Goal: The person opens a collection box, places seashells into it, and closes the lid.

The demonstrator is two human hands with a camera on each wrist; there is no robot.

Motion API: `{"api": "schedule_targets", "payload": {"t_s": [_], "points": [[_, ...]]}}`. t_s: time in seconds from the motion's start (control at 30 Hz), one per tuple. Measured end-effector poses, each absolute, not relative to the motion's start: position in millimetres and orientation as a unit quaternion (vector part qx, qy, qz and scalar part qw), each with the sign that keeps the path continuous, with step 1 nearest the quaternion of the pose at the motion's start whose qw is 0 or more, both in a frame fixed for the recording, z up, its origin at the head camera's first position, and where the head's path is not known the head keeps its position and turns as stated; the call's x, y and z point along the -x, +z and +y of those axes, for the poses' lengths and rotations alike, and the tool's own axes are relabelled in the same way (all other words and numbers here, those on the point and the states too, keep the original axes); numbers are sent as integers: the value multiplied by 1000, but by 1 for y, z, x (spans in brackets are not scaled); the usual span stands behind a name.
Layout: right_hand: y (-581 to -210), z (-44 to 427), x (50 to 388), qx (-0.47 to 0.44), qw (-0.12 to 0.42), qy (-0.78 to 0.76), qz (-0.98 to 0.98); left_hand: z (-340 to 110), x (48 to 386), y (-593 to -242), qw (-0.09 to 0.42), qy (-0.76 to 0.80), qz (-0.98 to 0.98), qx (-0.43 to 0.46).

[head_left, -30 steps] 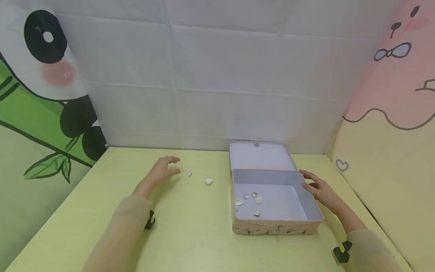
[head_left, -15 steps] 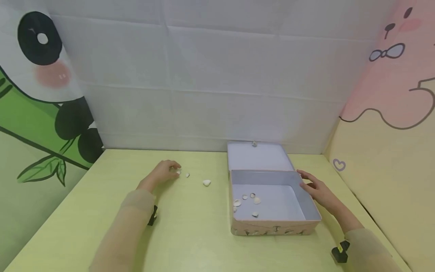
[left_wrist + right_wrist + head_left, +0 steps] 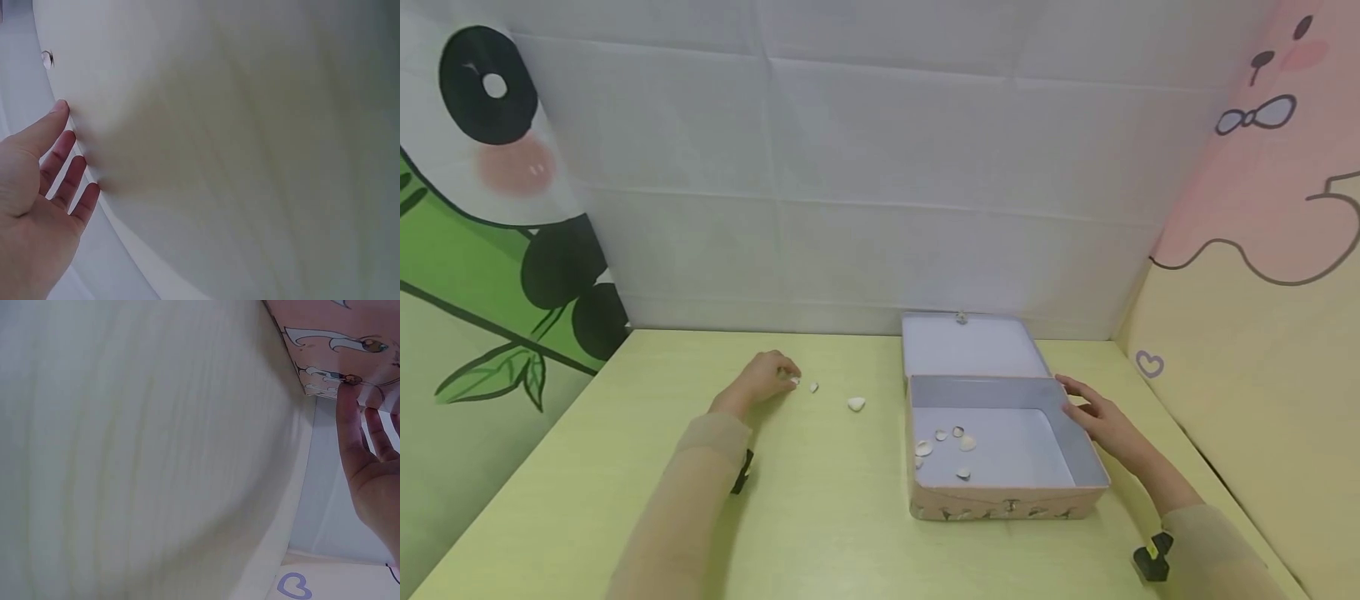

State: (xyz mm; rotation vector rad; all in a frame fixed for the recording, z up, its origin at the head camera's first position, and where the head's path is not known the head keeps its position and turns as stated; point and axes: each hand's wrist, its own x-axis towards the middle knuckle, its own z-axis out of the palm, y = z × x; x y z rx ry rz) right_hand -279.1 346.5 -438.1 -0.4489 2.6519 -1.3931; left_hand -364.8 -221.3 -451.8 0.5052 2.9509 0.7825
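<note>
In the head view my left hand (image 3: pixel 758 382) is low over the table's left part, its thumb and forefinger pinching a small white shell (image 3: pixel 795 381). The left wrist view shows the hand (image 3: pixel 44 187) with its fingertips at the tabletop; the pinched shell cannot be made out there, but another shell (image 3: pixel 47 59) lies beyond the thumb. My right hand (image 3: pixel 1108 427) rests against the right side of a pink box (image 3: pixel 966 502), near its back corner. Seen from the right wrist, loosely extended fingers of that hand (image 3: pixel 372 462) touch the box's patterned outer wall (image 3: pixel 337 331).
The box's lid (image 3: pixel 970 346) stands open at the back. Several shells lie inside, among them a pale one (image 3: pixel 967 443). Between my left hand and the box are a small shell (image 3: pixel 814 387) and a larger white one (image 3: pixel 856 404). A white sheet (image 3: pixel 880 200) hangs behind the table.
My left thumb and forefinger, apart earlier, have closed around the small shell. The head view has shifted slightly. My right hand stays against the box.
</note>
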Motion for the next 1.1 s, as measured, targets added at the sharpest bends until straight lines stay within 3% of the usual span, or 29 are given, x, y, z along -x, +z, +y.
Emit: {"api": "schedule_targets", "payload": {"t_s": [0.77,1.1], "points": [[-441,347,279,153,56,-467,869,-216,365,-452,28,229,962,-144],[-437,346,277,156,55,-468,868,-217,359,-436,13,238,961,-143]]}}
